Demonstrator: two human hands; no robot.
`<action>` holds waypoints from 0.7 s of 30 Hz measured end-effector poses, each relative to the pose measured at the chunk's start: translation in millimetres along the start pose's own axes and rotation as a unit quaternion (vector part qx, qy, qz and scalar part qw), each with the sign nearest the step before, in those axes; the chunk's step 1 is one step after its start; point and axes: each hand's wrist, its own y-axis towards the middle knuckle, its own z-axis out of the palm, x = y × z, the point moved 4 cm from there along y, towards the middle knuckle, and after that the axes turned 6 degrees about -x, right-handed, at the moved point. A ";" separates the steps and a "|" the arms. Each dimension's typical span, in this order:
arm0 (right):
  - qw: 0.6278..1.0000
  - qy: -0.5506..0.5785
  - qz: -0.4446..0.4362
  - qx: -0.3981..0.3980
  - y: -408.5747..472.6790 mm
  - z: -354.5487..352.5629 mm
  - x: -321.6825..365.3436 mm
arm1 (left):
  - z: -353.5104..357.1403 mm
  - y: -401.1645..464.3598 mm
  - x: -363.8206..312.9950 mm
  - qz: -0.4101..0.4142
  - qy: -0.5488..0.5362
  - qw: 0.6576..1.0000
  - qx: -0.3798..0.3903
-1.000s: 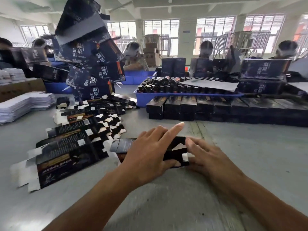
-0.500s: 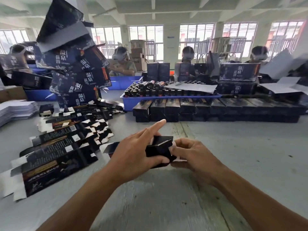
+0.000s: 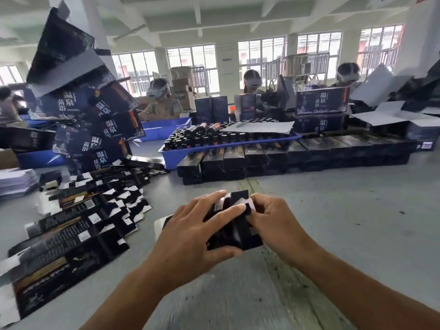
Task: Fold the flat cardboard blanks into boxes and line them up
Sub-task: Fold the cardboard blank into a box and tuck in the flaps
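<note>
- The box [image 3: 234, 225], a dark blank already opened into a tube, sits at centre frame, just above or on the grey counter [image 3: 333, 222]; which of the two cannot be told.
- The left hand [image 3: 190, 232] wraps it from the left, fingers laid over the top and thumb curled under the near edge, seemingly to keep the tube square while its end is worked.
- The right hand [image 3: 273, 220] grips the right end, fingers curled round it and fingertips at a white-backed flap [image 3: 242, 202]; this looks like the tucking of an end flap, though the exact fold is hidden by the fingers.
- The task seems well under way for this piece: the body is formed, the end not yet closed.
- To the left, filling the lower left of the frame, flat blanks [image 3: 71, 234] lie fanned in an overlapping row, near the left hand for the next pick.
- Beyond, at centre right, finished boxes [image 3: 285, 156] stand in a tight row, stacked in two layers; the new box likely goes there.
- Behind that row a blue tray [image 3: 214, 148] carries dark bottles [image 3: 202, 136].
- At upper left leans a tall pile of larger printed cartons [image 3: 95, 110].
- Other workers sit at the far side, under the windows.
</note>
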 end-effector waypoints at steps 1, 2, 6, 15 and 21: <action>1.000 -0.007 -0.003 -0.007 0.4 -0.5 0.6 | 0.9 -0.2 -0.4 0.004 0.000 1.000 0.010; 1.000 -0.011 -0.007 -0.013 0.7 -1.3 1.0 | 2.3 -0.8 -0.9 0.004 -0.002 1.000 0.024; 1.000 -0.002 -0.016 -0.009 -0.2 -2.8 0.8 | 7.0 -3.0 -0.3 -0.023 -0.043 0.998 0.037; 0.988 -0.009 -0.136 -0.072 -6.6 -2.9 10.1 | -13.3 -1.6 13.6 -0.047 -0.094 0.987 -0.120; 0.980 -0.095 -0.177 0.009 -7.2 -1.1 14.8 | -11.8 -3.8 12.4 -0.004 -0.074 0.993 -0.091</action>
